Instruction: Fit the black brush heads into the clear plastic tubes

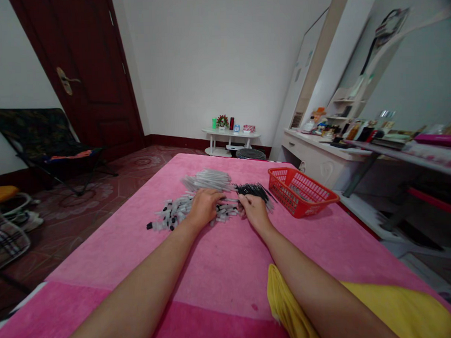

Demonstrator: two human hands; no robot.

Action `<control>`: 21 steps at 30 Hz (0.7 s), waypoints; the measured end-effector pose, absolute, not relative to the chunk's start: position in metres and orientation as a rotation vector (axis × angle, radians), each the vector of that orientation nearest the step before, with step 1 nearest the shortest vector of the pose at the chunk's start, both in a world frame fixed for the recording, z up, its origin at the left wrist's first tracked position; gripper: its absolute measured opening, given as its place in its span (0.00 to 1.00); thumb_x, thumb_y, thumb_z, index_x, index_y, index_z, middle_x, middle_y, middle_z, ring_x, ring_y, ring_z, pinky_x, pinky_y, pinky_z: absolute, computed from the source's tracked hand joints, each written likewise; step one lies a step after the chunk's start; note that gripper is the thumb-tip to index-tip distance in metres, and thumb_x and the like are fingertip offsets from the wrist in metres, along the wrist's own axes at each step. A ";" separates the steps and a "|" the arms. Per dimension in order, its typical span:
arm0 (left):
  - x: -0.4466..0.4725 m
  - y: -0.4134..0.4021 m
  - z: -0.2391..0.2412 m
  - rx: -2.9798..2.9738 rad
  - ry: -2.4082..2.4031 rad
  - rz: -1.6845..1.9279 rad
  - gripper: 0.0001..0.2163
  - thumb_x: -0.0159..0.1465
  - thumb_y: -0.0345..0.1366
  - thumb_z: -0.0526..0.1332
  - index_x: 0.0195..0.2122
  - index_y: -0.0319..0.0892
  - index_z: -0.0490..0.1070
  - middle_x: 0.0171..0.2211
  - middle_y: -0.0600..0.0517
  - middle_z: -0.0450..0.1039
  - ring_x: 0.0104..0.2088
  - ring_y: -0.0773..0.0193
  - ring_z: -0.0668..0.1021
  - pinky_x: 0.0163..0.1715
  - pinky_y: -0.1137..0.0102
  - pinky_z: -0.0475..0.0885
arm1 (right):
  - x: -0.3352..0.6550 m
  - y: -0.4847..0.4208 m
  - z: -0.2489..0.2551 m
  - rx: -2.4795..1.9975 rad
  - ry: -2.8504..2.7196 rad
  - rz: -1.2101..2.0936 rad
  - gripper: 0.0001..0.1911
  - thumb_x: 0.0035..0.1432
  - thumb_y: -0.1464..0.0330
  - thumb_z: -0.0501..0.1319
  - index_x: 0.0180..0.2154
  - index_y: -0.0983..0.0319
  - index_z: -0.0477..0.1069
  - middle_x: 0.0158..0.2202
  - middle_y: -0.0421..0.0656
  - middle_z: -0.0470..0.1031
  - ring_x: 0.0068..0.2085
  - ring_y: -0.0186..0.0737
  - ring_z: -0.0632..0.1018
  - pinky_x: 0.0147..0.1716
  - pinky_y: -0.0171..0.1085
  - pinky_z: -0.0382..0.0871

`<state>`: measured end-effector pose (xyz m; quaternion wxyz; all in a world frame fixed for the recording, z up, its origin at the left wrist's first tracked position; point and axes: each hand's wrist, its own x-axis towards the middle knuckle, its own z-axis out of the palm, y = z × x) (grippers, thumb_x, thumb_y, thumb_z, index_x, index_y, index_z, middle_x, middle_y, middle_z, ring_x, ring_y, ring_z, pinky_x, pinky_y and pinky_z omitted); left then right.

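Note:
My left hand [205, 207] rests over a pile of small clear and white caps [171, 214], some with black parts. Its fingers are curled together, and what they hold is hidden. To its right, my right hand [253, 208] is closed in a pinch on a slender pen [232, 200] that points toward the left hand. Beyond my left hand lies a stack of clear pen barrels [209, 179]. A bundle of thin black-tipped pen refills [254, 189] lies just behind my right hand.
A red plastic basket [304, 198] with pale sticks inside stands to the right of the refills. The pink cloth [214, 283] covers the table, with yellow fabric [396, 306] at the near right. A dresser [313, 153] with bottles stands beyond the table's right side.

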<state>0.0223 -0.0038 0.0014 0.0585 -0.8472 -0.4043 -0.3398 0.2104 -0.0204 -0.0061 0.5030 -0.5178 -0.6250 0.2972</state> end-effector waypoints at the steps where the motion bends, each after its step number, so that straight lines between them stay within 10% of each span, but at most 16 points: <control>1: 0.022 -0.004 0.001 -2.566 -1.224 -1.033 0.15 0.54 0.24 0.57 0.40 0.44 0.75 0.36 0.48 0.77 0.40 0.57 0.76 0.42 0.64 0.66 | 0.211 -0.021 -0.006 -1.267 -1.538 0.718 0.22 0.57 0.54 0.52 0.21 0.62 0.67 0.16 0.41 0.70 0.16 0.36 0.71 0.15 0.33 0.64; 21: 0.020 -0.001 0.001 -2.589 -1.240 -1.083 0.16 0.54 0.23 0.57 0.40 0.43 0.75 0.37 0.49 0.77 0.40 0.58 0.76 0.41 0.65 0.66 | 0.215 -0.022 -0.008 -1.366 -1.716 0.377 0.21 0.60 0.55 0.50 0.25 0.62 0.70 0.20 0.41 0.72 0.22 0.35 0.72 0.22 0.31 0.59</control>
